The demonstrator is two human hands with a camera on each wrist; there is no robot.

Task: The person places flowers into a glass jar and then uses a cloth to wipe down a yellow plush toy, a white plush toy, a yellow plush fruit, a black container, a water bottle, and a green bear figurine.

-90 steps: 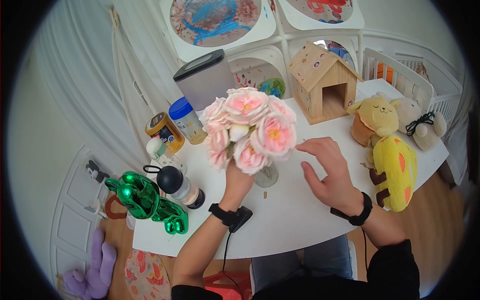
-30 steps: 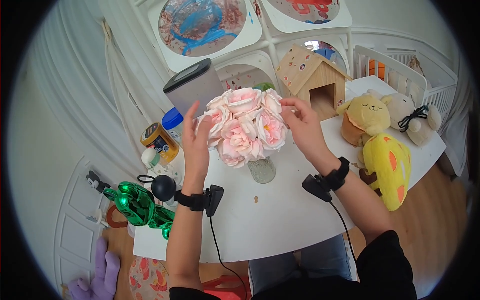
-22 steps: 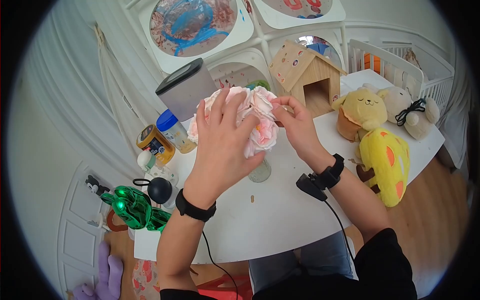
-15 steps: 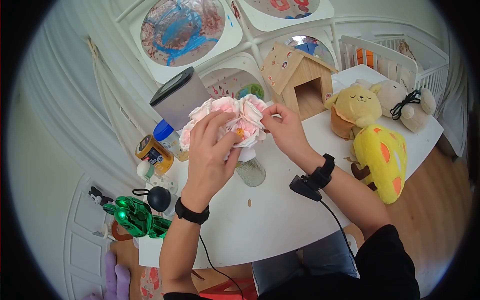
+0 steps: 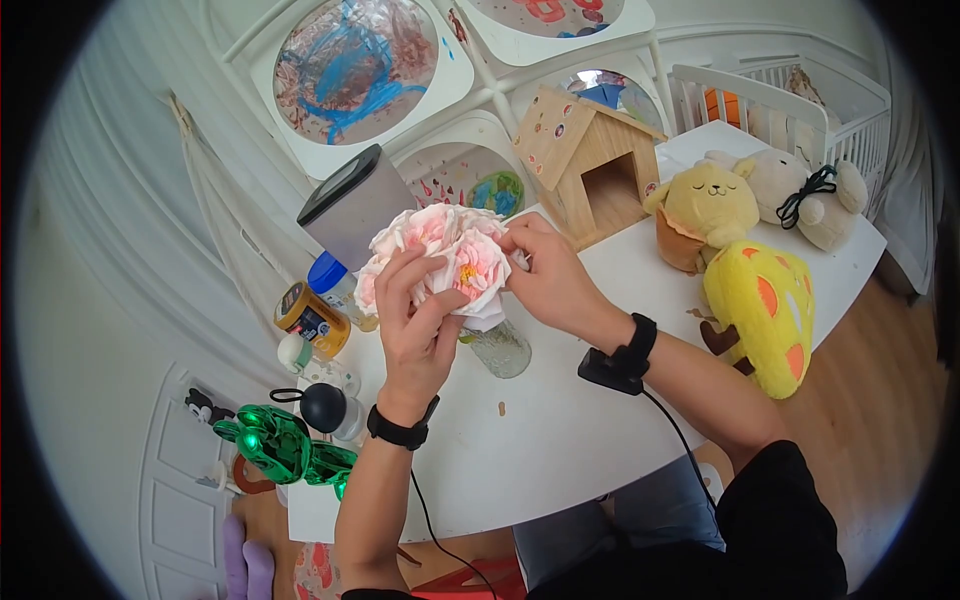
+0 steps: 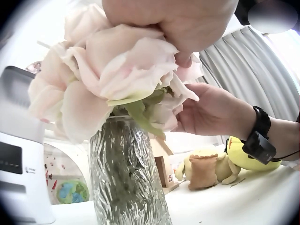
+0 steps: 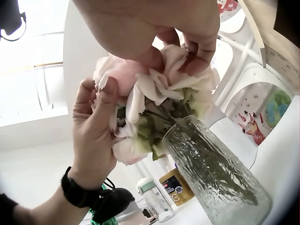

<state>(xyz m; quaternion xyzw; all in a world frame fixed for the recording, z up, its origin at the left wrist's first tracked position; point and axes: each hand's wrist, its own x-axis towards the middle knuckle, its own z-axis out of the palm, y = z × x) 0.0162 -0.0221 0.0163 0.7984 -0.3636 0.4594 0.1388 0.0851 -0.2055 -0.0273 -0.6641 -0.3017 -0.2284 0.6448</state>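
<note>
A bunch of pale pink roses (image 5: pixel 440 232) stands in a ribbed clear glass vase (image 5: pixel 503 352) on the white table. My left hand (image 5: pixel 412 325) holds the near-left rose, fingers curled over its petals and thumb beside its yellow centre. At the bunch's right side, my right hand (image 5: pixel 555 280) pinches a petal between thumb and fingers. That pinch shows in the right wrist view, where the right hand (image 7: pixel 154 28) comes in from above and the left hand (image 7: pixel 96 129) cups a bloom opposite. Green leaves (image 6: pixel 140 115) hang over the vase rim in the left wrist view.
Left of the vase stand a blue-lidded jar (image 5: pixel 330 275), a gold tin (image 5: pixel 312 318), a black-capped bottle (image 5: pixel 325 408) and a shiny green figure (image 5: pixel 275 445). A grey bin (image 5: pixel 360 205) and wooden house (image 5: pixel 585 160) stand behind. Plush toys (image 5: pixel 765 310) lie at right.
My left hand has gone from beneath the blooms, out to their left side, then onto the near rose. The right hand has moved in from apart to pinch a petal. The head view has shifted.
</note>
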